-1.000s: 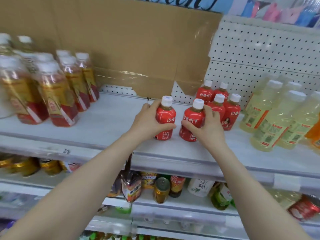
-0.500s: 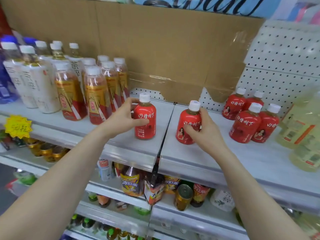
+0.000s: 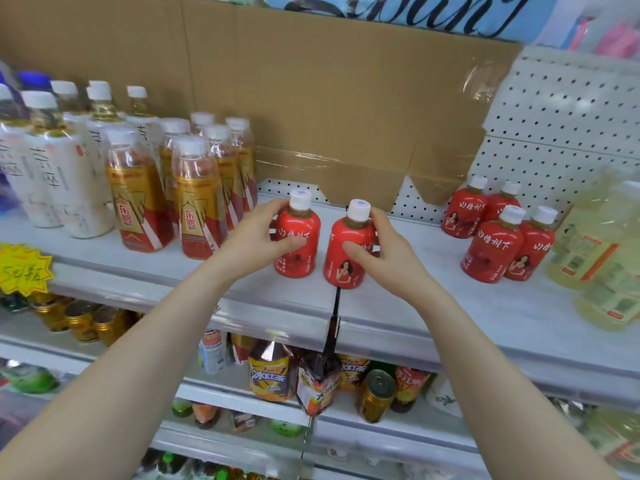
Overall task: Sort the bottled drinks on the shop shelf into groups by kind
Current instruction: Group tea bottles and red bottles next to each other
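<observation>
Two small red bottles with white caps stand upright side by side at the middle of the pale shelf [image 3: 433, 306]. My left hand [image 3: 252, 237] grips the left red bottle [image 3: 303, 252]. My right hand [image 3: 377, 251] grips the right red bottle [image 3: 341, 268]. Several more red bottles [image 3: 491, 244] of the same kind stand grouped to the right. Gold-and-red labelled bottles [image 3: 194, 206] stand to the left of my hands, with white-labelled bottles [image 3: 59, 178] beyond them.
Pale yellow bottles [image 3: 602, 258] fill the shelf's right end. Cardboard [image 3: 329, 98] and white pegboard [image 3: 561, 126] back the shelf. A yellow price tag [image 3: 24, 268] hangs at the left edge. The lower shelf holds cans [image 3: 375, 393] and mixed bottles [image 3: 270, 372].
Both hands have slid their red bottles leftward along the shelf, away from the red group. The two bottles now stand closer together, near the gold-and-red bottles.
</observation>
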Available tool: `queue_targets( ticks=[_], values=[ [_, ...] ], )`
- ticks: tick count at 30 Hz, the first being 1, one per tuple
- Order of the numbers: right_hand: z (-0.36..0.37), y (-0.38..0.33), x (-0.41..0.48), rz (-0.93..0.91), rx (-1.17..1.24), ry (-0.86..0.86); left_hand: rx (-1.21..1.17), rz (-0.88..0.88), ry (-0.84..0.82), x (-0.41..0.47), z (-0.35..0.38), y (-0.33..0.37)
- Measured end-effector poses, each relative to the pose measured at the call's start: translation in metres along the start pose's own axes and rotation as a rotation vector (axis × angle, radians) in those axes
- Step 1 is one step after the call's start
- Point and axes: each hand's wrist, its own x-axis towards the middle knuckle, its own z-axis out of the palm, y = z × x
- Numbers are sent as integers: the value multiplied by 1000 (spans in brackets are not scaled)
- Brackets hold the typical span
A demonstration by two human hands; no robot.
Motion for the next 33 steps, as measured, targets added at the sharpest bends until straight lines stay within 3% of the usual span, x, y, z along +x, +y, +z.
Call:
queue_targets(
  ticks=[3, 8, 17, 24, 33],
  values=[
    [4, -10, 3, -6, 3, -33, 22, 17, -17, 1, -2, -3],
    [17, -15, 4, -32, -117, 121, 73, 29, -49, 2, -8, -9],
    [21, -13, 8, 32, -242, 105, 64, 24, -77, 1, -11, -10],
    [18, -14, 11, -58, -360, 165, 104, 61, -35, 8, -6, -11],
    [14, 3, 46, -36, -360, 149, 101, -98, 52, 82, 8, -12]
  ],
)
